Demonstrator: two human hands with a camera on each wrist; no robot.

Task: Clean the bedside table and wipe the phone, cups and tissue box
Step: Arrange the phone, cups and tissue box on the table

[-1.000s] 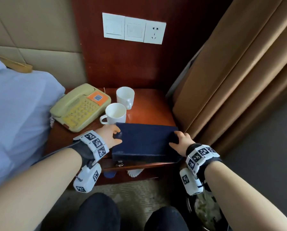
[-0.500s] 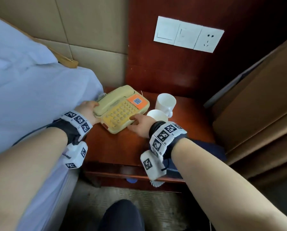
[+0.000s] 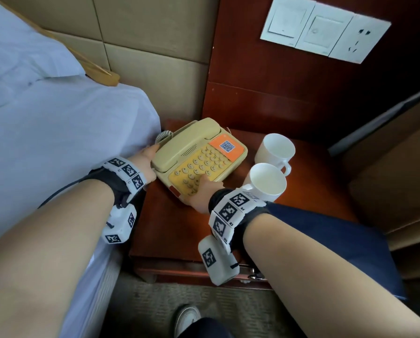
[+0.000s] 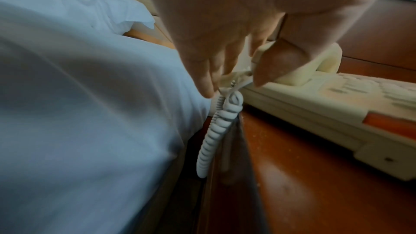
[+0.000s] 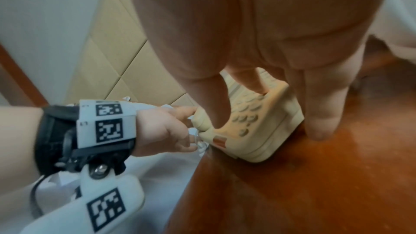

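1. Head view: the cream phone sits at the back left corner of the red-brown tabletop, its handset on the cradle along its left side. The left hand holds the phone's left edge, just beside the white bed sheet that meets the tabletop's left edge. The right hand grips the phone's near right corner, one finger lying on the yellow keypad. Two white cups stand to the right of the phone: the far cup toward the back edge, the near cup just in front of it and right behind the right wrist band. A dark blue tissue box lies at the front right corner, partly hidden by the right forearm.

2. Left wrist view: the thumb presses on the end of the handset, while the fingers reach down past the phone's edge beside the coiled cord, which hangs over the tabletop's left edge against the sheet.

3. Right wrist view: the right hand's thumb rests on the keypad, and another finger lies down the phone's right side, so the hand clasps that corner. The left hand holds the opposite side.
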